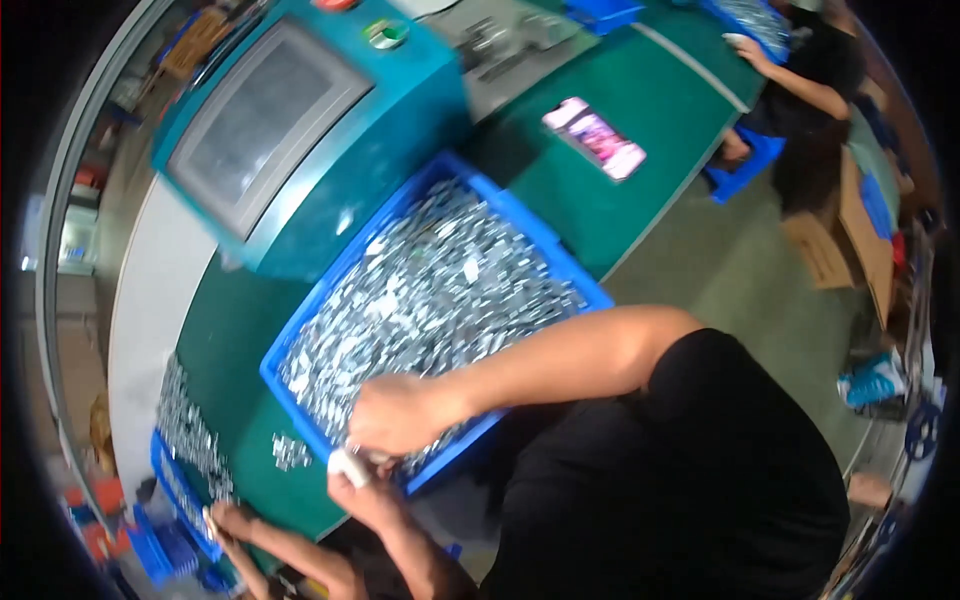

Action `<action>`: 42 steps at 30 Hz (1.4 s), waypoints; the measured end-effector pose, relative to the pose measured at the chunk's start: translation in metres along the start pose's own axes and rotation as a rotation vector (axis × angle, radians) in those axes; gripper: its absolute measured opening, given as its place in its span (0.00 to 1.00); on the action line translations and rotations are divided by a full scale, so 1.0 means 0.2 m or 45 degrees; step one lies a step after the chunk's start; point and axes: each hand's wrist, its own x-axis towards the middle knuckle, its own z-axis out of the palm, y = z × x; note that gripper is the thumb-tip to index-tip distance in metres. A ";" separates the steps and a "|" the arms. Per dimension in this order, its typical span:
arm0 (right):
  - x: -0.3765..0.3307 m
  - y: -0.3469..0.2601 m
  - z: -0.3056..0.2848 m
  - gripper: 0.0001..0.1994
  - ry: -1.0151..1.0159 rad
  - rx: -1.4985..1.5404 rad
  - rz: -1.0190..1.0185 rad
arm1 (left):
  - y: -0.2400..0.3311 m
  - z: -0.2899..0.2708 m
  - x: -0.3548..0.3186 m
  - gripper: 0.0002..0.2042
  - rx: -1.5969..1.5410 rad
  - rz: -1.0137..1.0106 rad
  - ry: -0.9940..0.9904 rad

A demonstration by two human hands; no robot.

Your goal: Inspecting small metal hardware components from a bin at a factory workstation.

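A large blue bin [553, 252] full of small shiny metal pieces [420, 275] lies before me. My right hand [395, 415] reaches over the bin's near left corner, fingers curled and pressed together. Close against it, at the bin's rim, is my left hand [368, 492], its fingers also bent inward. A white wrap [348, 467] covers one finger of the left hand. What the fingertips hold, if anything, is hidden by the hands and too small to make out.
Behind the bin stands a teal machine [400, 130] with a grey screen, a roll of tape [386, 34] on top. A phone [596, 138] lies lit on the green table [660, 75]. Loose metal pieces [291, 451] lie left. Co-workers' hands [232, 520] work at lower left and upper right.
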 end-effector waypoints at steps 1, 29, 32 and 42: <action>-0.03 0.02 -0.02 0.11 0.099 0.033 -0.005 | 0.01 0.02 0.00 0.07 -0.002 0.011 -0.066; -0.04 -0.04 -0.14 0.18 0.512 1.066 0.203 | 0.15 0.14 0.45 0.21 1.017 0.932 -0.614; -0.06 -0.08 -0.16 0.18 0.409 1.141 -0.019 | 0.02 0.29 0.63 0.26 0.920 1.048 -0.909; -0.09 -0.07 -0.23 0.19 0.491 1.379 -0.063 | 0.00 0.82 0.57 0.25 1.077 1.316 -1.126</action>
